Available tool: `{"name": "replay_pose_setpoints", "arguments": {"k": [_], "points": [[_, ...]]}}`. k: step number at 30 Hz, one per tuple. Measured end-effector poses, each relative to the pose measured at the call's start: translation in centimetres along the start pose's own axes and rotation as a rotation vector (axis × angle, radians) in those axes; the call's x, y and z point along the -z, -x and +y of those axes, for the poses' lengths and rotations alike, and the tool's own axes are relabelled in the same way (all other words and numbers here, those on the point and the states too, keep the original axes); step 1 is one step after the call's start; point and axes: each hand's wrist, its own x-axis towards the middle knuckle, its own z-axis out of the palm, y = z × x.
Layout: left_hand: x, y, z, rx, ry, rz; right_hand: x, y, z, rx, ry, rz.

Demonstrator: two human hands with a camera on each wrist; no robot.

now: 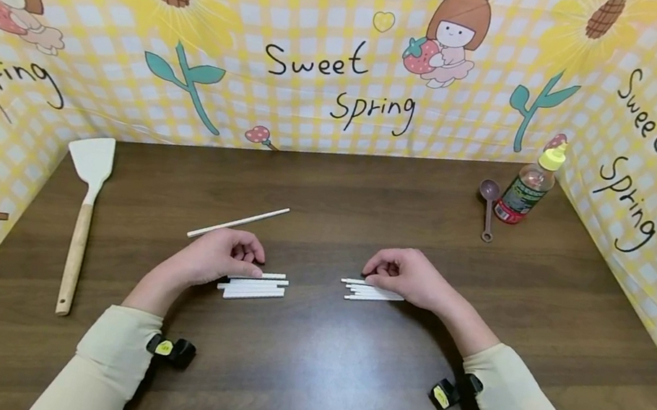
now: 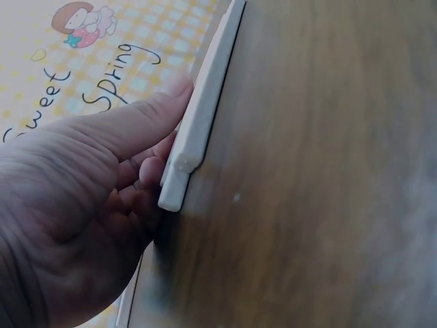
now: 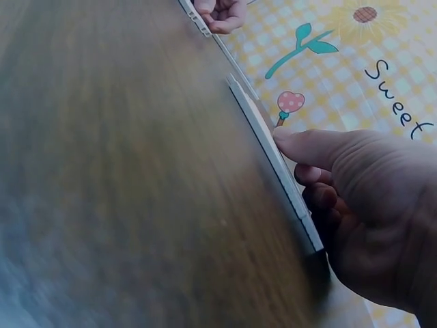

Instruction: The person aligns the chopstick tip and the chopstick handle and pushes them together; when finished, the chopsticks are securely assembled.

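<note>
Several thin white sticks [image 1: 254, 289] lie side by side in a loose row near my left hand [image 1: 221, 258]. Its thumb and curled fingers pinch the farthest stick of that row. In the left wrist view, the thumb lies along the white sticks [image 2: 205, 102], with the fingertips partly hidden behind them. My right hand [image 1: 411, 278] pinches at a second row of white sticks [image 1: 362, 293], whose left ends narrow to small tips. From the right wrist view, my thumb touches the far side of these sticks [image 3: 263, 137]; the other fingers curl behind.
A longer white stick [image 1: 238, 222] lies slantwise behind my left hand. At the left is a white spatula [image 1: 80, 220] with a wooden handle. A brown measuring spoon [image 1: 488, 207] and a yellow-capped bottle [image 1: 525, 192] are at the back right. Patterned cloth [image 1: 321, 20] borders the table.
</note>
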Motion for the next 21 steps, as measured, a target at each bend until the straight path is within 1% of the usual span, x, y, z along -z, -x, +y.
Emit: {"name": "replay_pose_setpoints", "arguments": {"k": [8, 13, 16, 21], "points": [[-0.19, -0.2, -0.14, 0.011, -0.033, 0.034, -0.4, -0.24, 0.07, 0.026, 0.015, 0.064], [-0.26, -0.14, -0.01, 0.028, -0.025, 0.026, -0.4, -0.24, 0.24, 0.056, 0.023, 0.061], [-0.3, -0.07, 0.11, 0.025, -0.026, 0.022, -0.4, -0.17, 0.23, 0.075, 0.032, 0.059], [-0.34, -0.08, 0.23, 0.016, -0.044, 0.033, -0.49, -0.16, 0.01, 0.07, 0.047, 0.08]]}}
